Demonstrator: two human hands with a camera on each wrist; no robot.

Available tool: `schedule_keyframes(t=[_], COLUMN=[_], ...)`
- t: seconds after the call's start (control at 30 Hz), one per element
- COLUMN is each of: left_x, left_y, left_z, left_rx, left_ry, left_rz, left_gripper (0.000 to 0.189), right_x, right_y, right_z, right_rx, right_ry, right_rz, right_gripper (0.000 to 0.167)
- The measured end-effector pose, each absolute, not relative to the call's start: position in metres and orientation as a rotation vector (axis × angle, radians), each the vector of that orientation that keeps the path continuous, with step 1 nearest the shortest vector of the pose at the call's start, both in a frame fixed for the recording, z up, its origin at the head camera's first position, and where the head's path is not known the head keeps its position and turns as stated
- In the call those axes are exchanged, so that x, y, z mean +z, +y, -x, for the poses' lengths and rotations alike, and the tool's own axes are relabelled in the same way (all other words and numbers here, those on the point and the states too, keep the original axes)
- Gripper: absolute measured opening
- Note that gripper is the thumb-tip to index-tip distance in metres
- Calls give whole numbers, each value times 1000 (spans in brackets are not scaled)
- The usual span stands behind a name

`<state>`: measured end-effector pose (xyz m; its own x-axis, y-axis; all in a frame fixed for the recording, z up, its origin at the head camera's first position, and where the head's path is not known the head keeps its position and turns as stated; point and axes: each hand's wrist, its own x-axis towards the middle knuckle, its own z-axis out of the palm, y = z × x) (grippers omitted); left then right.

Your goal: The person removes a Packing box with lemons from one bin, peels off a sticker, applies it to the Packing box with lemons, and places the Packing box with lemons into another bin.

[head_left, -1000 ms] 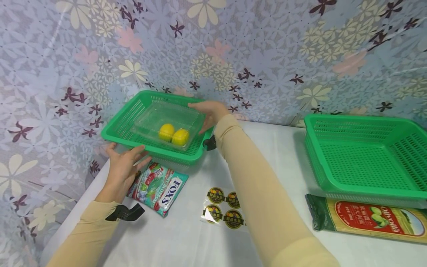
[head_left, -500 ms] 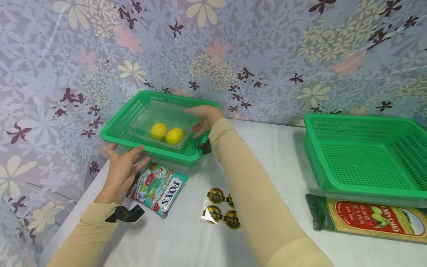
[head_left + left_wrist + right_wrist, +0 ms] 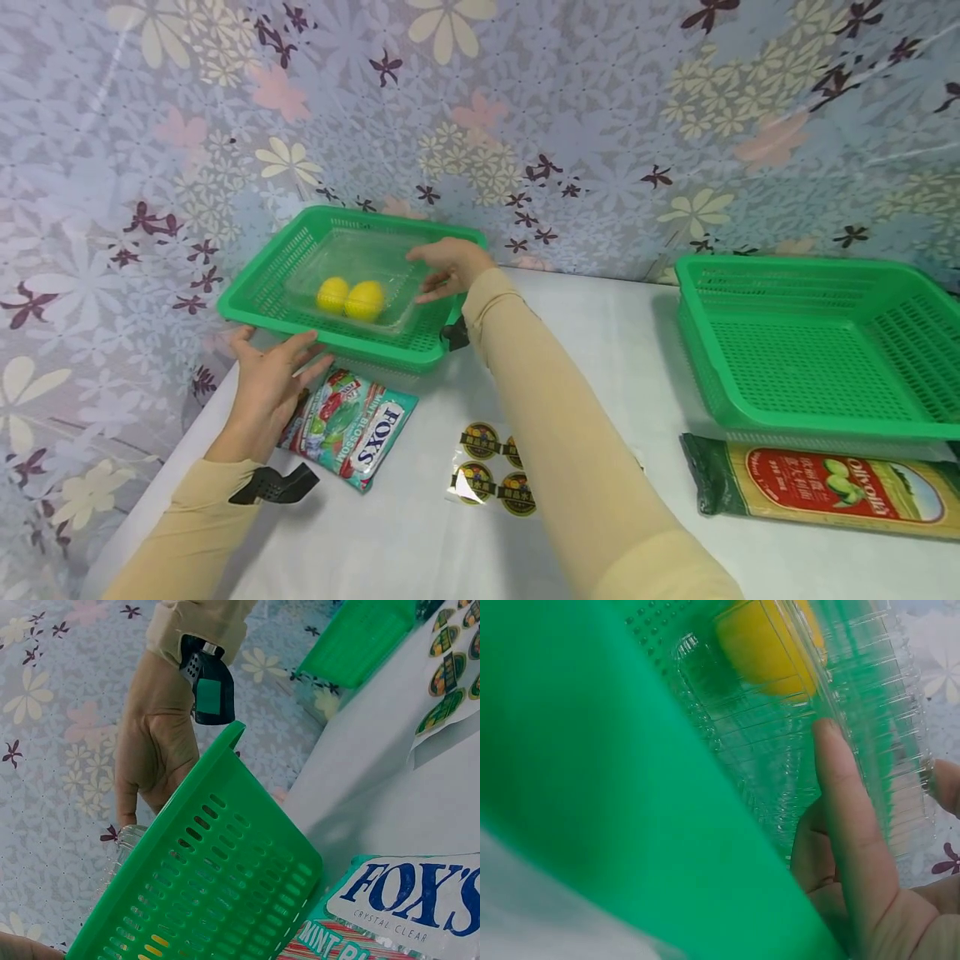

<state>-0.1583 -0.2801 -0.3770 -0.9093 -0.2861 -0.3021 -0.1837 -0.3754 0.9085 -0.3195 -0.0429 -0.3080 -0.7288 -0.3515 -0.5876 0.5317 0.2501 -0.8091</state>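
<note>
A clear plastic clamshell box (image 3: 352, 258) with two yellow, lemon-like fruits (image 3: 365, 300) in it lies tilted inside the left green basket (image 3: 382, 348). At its right end my right hand (image 3: 453, 265) holds the box between thumb and fingers; one straight finger (image 3: 847, 795) lies along its ribbed side in the right wrist view. My left hand (image 3: 266, 379) rests at the basket's front left, fingers spread, fingertips touching the rim. Just below that hand lies a FOX'S candy bag (image 3: 352, 425). In the left wrist view the basket wall (image 3: 217, 862) covers most of the box.
On the right stands a second green basket (image 3: 787, 358), with an Olivoilà pasta packet (image 3: 832, 487) in front of it. A sheet of round stickers (image 3: 487, 471) lies on the white table (image 3: 390, 542), partly covered by my right sleeve (image 3: 562, 417). A flowered wall covering (image 3: 600, 125) rises directly behind.
The box has gone lower and leftward into the left basket, its fruits shifting left with it. My right hand has followed slightly left and down. My left hand stays at the rim.
</note>
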Motion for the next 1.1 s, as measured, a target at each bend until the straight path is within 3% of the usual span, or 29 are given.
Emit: schedule_keyframes(t=[0.33, 0.6, 0.73, 0.97, 1.1], left_x=[-377, -377, -377, -375, -374], left_y=[-278, -278, -278, -276, -276], left_z=[160, 159, 159, 158, 157], left_rx=[-2447, -2464, -2473, -2456, -2467], left_ry=[-1709, -1703, -1701, -1716, -1720], left_rz=[-675, -669, -664, -671, -672], left_gripper=[84, 90, 92, 91, 96], right_x=[-310, -313, -312, -307, -303], right_y=[-43, -39, -36, -27, -19], right_z=[317, 317, 317, 316, 315], right_rx=[-1544, -1587, -1661, -1727, -1754], right_ry=[1833, 1831, 1815, 1831, 1832], right_rz=[-70, 13, 19, 17, 13], right_gripper=[60, 51, 54, 77, 80])
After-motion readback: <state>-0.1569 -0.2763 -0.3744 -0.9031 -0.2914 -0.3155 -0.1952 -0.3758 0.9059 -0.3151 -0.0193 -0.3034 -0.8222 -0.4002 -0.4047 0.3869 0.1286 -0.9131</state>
